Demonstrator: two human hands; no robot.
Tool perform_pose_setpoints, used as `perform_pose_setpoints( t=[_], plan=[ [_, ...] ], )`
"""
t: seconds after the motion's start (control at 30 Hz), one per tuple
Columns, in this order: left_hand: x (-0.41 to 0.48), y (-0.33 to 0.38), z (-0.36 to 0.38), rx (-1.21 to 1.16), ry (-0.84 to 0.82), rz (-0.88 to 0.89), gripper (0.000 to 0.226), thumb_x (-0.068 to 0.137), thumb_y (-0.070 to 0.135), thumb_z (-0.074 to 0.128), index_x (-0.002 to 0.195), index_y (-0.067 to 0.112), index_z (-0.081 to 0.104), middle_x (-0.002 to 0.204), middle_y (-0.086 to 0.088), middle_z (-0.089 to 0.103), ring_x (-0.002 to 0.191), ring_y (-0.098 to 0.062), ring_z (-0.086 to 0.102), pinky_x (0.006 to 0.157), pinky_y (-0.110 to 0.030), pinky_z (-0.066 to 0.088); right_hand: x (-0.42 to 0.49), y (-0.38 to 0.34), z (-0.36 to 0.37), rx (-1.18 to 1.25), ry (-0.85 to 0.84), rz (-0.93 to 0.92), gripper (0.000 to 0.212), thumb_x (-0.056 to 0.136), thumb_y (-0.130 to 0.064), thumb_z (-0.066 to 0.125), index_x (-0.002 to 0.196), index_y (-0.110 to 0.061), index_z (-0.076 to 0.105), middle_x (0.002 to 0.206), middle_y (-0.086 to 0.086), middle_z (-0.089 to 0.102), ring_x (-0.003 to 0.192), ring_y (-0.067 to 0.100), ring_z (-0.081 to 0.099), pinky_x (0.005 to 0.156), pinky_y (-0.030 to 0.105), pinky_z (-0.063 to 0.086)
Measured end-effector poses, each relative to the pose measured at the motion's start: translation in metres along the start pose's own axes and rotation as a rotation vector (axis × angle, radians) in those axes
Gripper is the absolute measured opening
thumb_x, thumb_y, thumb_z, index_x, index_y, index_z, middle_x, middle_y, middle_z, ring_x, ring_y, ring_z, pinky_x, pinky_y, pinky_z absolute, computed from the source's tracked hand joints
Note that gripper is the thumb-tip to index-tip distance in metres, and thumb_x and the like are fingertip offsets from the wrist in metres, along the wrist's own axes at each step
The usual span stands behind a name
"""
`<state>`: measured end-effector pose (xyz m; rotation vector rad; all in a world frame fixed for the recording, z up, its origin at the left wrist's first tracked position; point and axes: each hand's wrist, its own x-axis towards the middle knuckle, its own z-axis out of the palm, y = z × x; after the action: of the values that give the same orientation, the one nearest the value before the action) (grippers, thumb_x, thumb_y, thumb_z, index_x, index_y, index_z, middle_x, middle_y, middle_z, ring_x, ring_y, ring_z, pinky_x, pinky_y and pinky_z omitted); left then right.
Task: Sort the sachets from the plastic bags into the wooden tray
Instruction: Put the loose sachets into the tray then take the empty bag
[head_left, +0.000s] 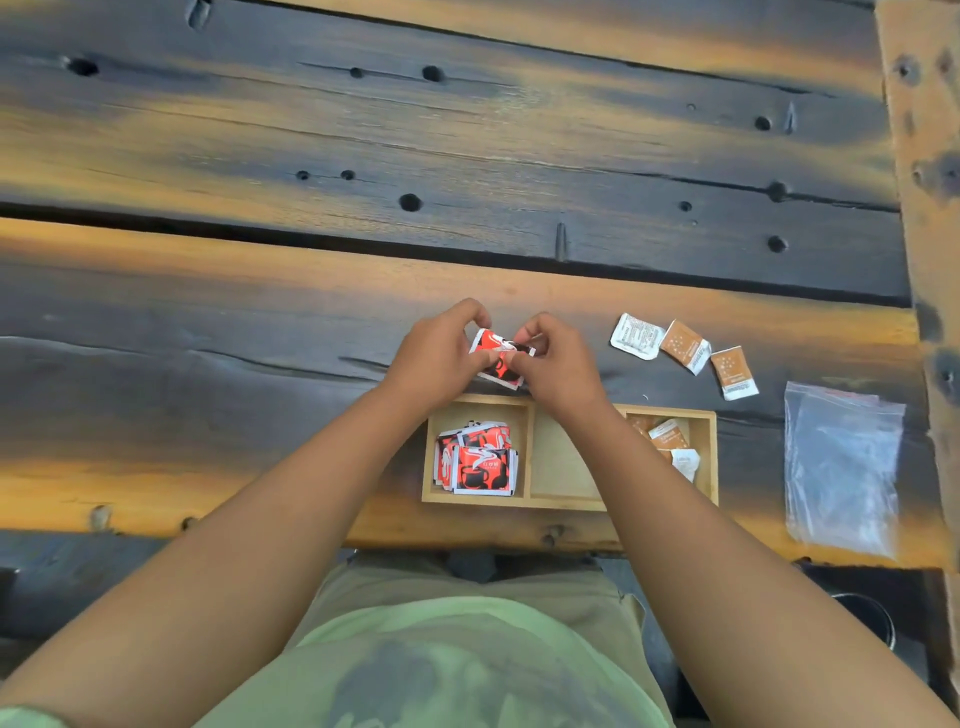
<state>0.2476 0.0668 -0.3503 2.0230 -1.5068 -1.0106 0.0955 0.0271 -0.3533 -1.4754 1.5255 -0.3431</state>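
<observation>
My left hand (439, 358) and my right hand (553, 364) together pinch a small stack of red-and-black sachets (497, 358) just beyond the wooden tray (531, 449). The tray's left compartment holds several red sachets (478, 460). Its middle compartment is bare. Its right compartment holds orange and white sachets (667, 441), partly hidden by my right forearm. Loose on the table to the right lie a white sachet (636, 336) and two orange sachets (685, 347), (733, 373). An empty-looking clear plastic bag (841, 467) lies right of the tray.
The table is dark, weathered planks with gaps and holes; its near edge runs just below the tray. A wooden post (930, 208) stands along the right side. A dark round object (867, 616) sits below the table edge at the right.
</observation>
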Motion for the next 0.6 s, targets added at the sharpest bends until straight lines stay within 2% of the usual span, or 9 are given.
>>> perform_pose_setpoints(
  t=[0.13,0.3,0.37,0.5,0.6],
  plan=[
    [-0.029,-0.007,-0.001,0.108,-0.096,0.044,0.019,0.088,0.033,0.069,0.101,0.024,0.059,0.068,0.009,0.054,0.067,-0.013,0.055,0.053,-0.028,0.033,-0.031,0.006,0.001,-0.116,-0.081,-0.027,0.012,0.086,-0.014,0.072,0.087,-0.016,0.060,0.072,-0.007,0.061,0.062,0.010,0.055,0.053,0.025,0.039],
    [-0.064,-0.024,0.013,0.124,-0.164,0.016,0.020,0.089,0.039,0.067,0.092,0.022,0.056,0.064,0.007,0.056,0.063,-0.014,0.054,0.055,-0.031,0.037,-0.064,0.021,0.007,-0.179,-0.150,-0.003,0.015,0.087,-0.015,0.072,0.090,-0.018,0.058,0.079,-0.006,0.062,0.070,0.012,0.058,0.060,0.031,0.049],
    [-0.074,-0.030,0.020,0.112,-0.164,-0.002,0.022,0.089,0.039,0.067,0.091,0.023,0.054,0.064,0.008,0.055,0.063,-0.015,0.054,0.055,-0.031,0.037,-0.071,0.026,0.010,-0.229,-0.149,-0.005,0.017,0.087,-0.018,0.072,0.090,-0.020,0.056,0.078,-0.004,0.061,0.068,0.012,0.057,0.058,0.031,0.047],
    [-0.085,-0.032,0.030,0.155,-0.113,-0.008,0.023,0.088,0.038,0.069,0.090,0.019,0.057,0.080,0.004,0.059,0.075,-0.018,0.055,0.063,-0.034,0.042,-0.080,0.030,0.014,-0.328,-0.151,-0.028,0.017,0.088,-0.020,0.071,0.087,-0.021,0.054,0.074,-0.003,0.059,0.060,0.015,0.054,0.051,0.030,0.038],
    [-0.087,-0.033,0.033,0.223,-0.113,0.049,0.023,0.090,0.038,0.066,0.099,0.018,0.058,0.092,0.007,0.050,0.082,-0.016,0.049,0.067,-0.031,0.036,-0.080,0.026,0.015,-0.462,-0.194,-0.097,0.016,0.090,-0.020,0.069,0.089,-0.021,0.053,0.082,-0.003,0.058,0.069,0.018,0.054,0.055,0.031,0.036]
  ],
)
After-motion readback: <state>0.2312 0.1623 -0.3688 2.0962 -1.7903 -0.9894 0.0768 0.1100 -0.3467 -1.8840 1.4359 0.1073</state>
